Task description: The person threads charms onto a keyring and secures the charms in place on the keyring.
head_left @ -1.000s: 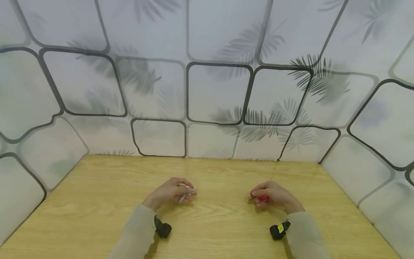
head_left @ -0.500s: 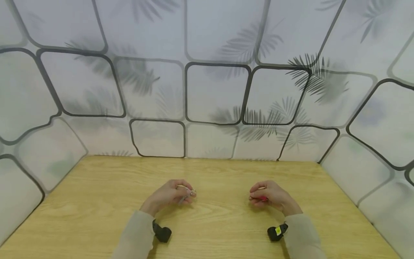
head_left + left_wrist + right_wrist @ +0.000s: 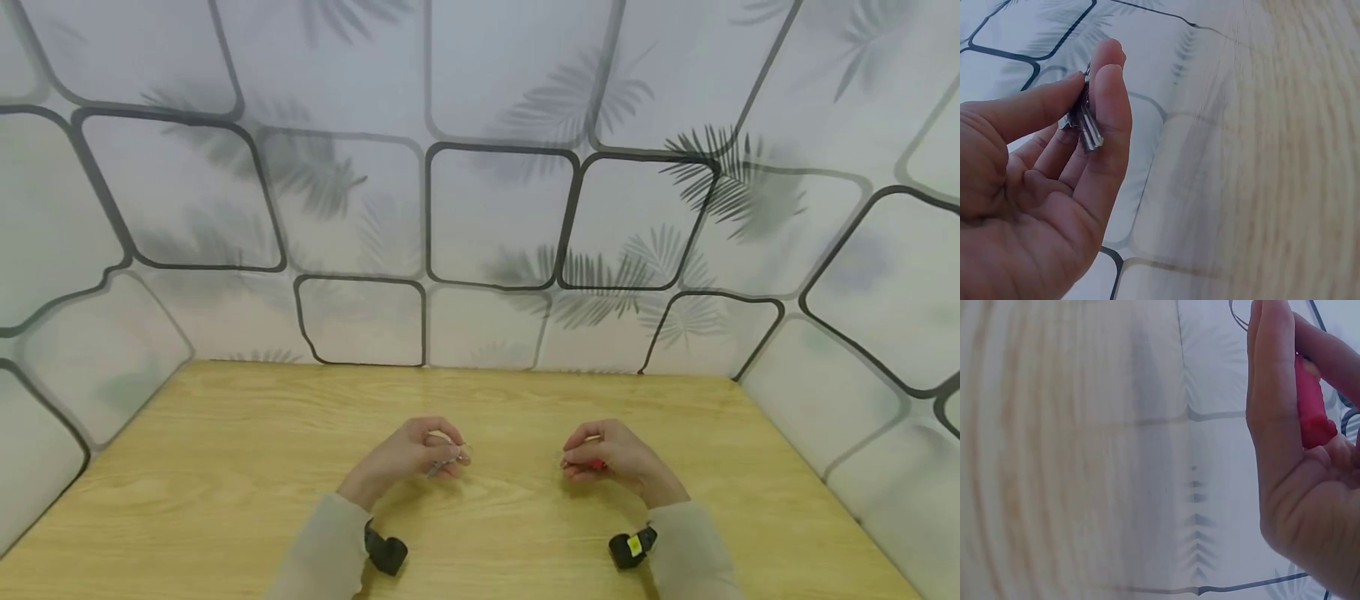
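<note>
My left hand (image 3: 408,457) pinches silver metal keys (image 3: 1089,132) between thumb and fingertips, with the blades pointing back toward the palm. A thin ring shows at those fingertips in the head view. To the right, my right hand (image 3: 618,458) holds a small pink-red object (image 3: 1312,406) that looks like a keychain charm, partly hidden by the fingers. Past these fingertips a thin metal ring (image 3: 1237,315) sticks out in the right wrist view. Both hands are just above the table and face each other, with a gap between them.
The wood-grain table (image 3: 510,533) runs back to a patterned fabric wall (image 3: 487,325) with leaf prints and dark outlines. Similar walls stand at left and right. A black wrist camera (image 3: 388,554) sits on the left wrist, another black camera (image 3: 628,550) on the right.
My hands have come closer together: the left has shifted a little to the right, the right a little to the left. Each still holds its thing.
</note>
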A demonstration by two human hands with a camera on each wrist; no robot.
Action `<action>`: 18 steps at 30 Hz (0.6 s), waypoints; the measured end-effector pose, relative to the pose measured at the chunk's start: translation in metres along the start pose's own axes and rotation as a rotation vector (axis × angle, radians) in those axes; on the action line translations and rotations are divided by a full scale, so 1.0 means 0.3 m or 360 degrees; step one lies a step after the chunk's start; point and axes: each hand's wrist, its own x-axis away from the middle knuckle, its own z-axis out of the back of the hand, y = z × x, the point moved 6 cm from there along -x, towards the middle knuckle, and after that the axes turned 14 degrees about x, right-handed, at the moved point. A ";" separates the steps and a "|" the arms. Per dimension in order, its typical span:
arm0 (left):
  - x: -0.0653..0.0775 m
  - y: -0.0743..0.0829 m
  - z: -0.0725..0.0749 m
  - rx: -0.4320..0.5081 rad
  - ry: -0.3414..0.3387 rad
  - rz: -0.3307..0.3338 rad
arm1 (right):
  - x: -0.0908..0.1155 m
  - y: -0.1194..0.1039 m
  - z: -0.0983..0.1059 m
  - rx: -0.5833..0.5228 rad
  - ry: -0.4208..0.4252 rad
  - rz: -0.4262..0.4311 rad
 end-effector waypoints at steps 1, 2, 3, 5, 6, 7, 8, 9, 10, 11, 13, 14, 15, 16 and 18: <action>-0.001 0.000 -0.002 -0.0002 0.0002 -0.0002 | 0.001 -0.001 -0.002 -0.0005 0.0002 0.0004; -0.001 0.000 -0.003 -0.0004 0.0010 -0.0002 | 0.000 -0.001 -0.004 -0.0011 0.0001 0.0013; -0.002 0.000 -0.004 -0.0013 0.0015 -0.0009 | 0.000 -0.001 -0.007 -0.0018 0.0002 0.0018; -0.001 0.000 -0.003 -0.0022 0.0038 -0.0008 | -0.007 -0.003 -0.017 -0.0024 -0.0004 0.0028; -0.002 -0.001 -0.004 -0.0024 0.0044 -0.0006 | -0.011 -0.006 -0.023 -0.0029 -0.0008 0.0036; -0.003 -0.003 -0.005 -0.0025 0.0059 0.0005 | -0.014 -0.008 -0.030 -0.0032 -0.0012 0.0045; -0.004 -0.004 -0.008 -0.0029 0.0063 0.0011 | -0.017 -0.011 -0.037 -0.0033 -0.0018 0.0051; -0.006 -0.005 -0.010 -0.0027 0.0073 0.0020 | -0.020 -0.014 -0.043 -0.0034 -0.0022 0.0053; -0.008 -0.008 -0.011 -0.0021 0.0086 0.0034 | -0.021 -0.017 -0.050 -0.0032 -0.0027 0.0056; -0.009 -0.009 -0.013 -0.0018 0.0097 0.0043 | -0.023 -0.020 -0.057 -0.0033 -0.0031 0.0058; -0.011 -0.011 -0.013 -0.0017 0.0115 0.0052 | -0.026 -0.022 -0.067 -0.0044 -0.0036 0.0053; -0.011 -0.010 -0.013 -0.0016 0.0125 0.0054 | -0.028 -0.022 -0.071 -0.0047 -0.0038 0.0048; -0.012 -0.011 -0.011 -0.0010 0.0140 0.0056 | -0.029 -0.024 -0.075 -0.0050 -0.0038 0.0046; -0.011 -0.011 -0.010 -0.0008 0.0150 0.0060 | -0.030 -0.023 -0.079 -0.0055 -0.0035 0.0038; -0.010 -0.015 -0.008 -0.0008 0.0158 0.0068 | -0.033 -0.021 -0.084 -0.0062 -0.0027 0.0023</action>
